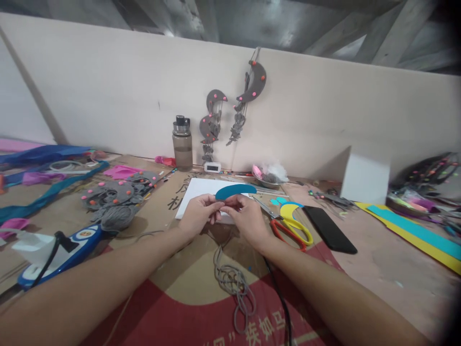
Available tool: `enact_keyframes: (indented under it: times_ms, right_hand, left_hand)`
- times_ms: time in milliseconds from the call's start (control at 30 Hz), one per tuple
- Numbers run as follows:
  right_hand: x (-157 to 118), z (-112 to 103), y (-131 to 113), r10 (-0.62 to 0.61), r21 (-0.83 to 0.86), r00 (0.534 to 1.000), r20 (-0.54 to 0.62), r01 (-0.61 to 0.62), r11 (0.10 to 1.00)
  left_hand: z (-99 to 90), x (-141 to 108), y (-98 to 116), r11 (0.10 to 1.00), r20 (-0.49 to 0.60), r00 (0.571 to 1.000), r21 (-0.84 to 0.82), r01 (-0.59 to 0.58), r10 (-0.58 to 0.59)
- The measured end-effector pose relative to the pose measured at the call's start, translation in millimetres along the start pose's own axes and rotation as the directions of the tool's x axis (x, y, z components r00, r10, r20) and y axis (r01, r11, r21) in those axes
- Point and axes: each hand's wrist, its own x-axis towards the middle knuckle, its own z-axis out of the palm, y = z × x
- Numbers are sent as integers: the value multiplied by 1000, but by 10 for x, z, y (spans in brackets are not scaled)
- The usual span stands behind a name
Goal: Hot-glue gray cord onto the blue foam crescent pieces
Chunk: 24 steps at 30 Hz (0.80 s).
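A teal crescent-shaped piece (236, 191) is held up in front of me, its curved edge on top. My left hand (201, 211) is closed, thumb and fingertips pinched at the crescent's lower left edge. Close beside it, my right hand (248, 220) pinches the lower edge near the middle. The fingertips almost meet and hide part of that edge. Below the hands lies a loose tangle of grey yarn (234, 283); whether its end reaches my fingers I cannot tell. Scissors (291, 228) with red and yellow handles lie just right of my right hand.
Behind the hands lies a white sheet (198, 192). A black phone (329, 229), a bottle (182, 146), a bowl (270, 180) and a power strip (79, 245) stand or lie around. Grey crescents with pompoms (255, 81) hang on the wall. A grey yarn ball (118, 217) lies left.
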Motion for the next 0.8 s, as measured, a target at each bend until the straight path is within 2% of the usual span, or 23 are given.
enact_keyframes:
  times_ms: [600,700,800]
  right_hand:
    - [75,-86,25,-72,67,995,66,67,996]
    - [68,-101,-18,-118,66,987,108,111,992]
    - [42,-102,-75,-186,-13,975,124,189,982]
  left_hand:
    - [-15,-10,-13,1000,-24,1000,15,-14,14]
    - [-37,-21,13,1000,-21,1000,-3,-8,8]
    - [-56,-53,43,1000,-18,1000,-2,2,-2]
